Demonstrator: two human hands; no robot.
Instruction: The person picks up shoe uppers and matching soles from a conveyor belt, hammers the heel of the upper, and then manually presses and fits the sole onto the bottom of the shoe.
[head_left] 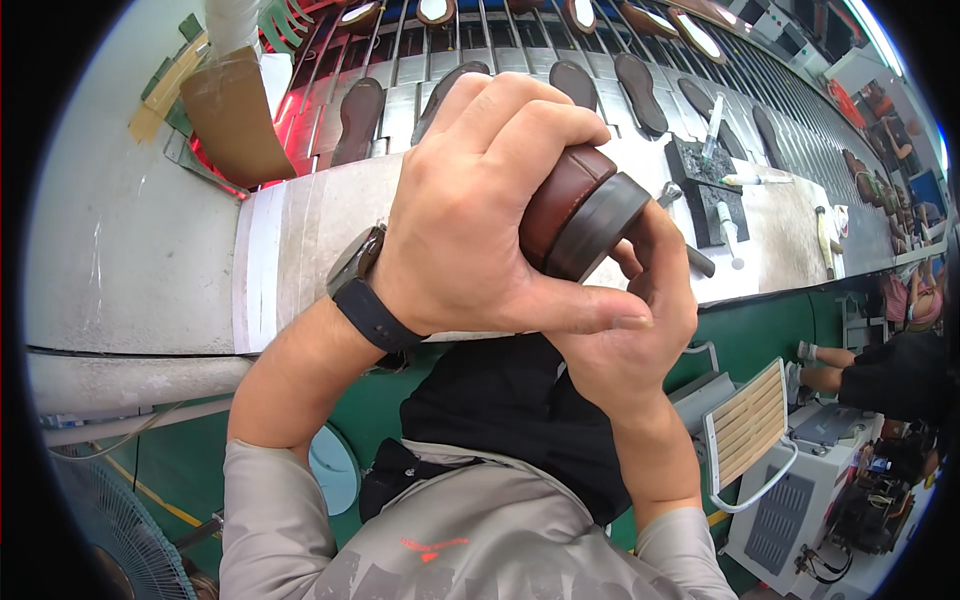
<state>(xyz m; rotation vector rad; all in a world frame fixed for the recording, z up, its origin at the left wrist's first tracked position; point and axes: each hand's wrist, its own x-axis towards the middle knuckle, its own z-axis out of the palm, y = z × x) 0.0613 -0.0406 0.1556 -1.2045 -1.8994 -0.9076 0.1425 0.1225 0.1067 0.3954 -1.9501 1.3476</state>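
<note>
Between my hands, above the near edge of the worktable, is a brown leather shoe (pixel 553 205) with a dark sole and heel (pixel 600 228) turned toward the right. My left hand (pixel 475 200) wraps over the leather from the left, its fingers curled across the top and its thumb stretched along the lower side. From below and the right, my right hand (pixel 640 355) closes around the shoe, fingers bent behind the heel. Most of the shoe's front is hidden by my left hand. Beyond it, several dark shoe soles (pixel 360 118) lie on a metal conveyor.
Right of my hands, a black block (pixel 690 185) on the table holds syringe-like applicators (pixel 714 128). A hammer-like tool (pixel 825 240) lies farther right. A brown board (pixel 238 125) hangs at left. Below stand a slatted seat (pixel 745 430) and a fan (pixel 125 525). Other people are at far right.
</note>
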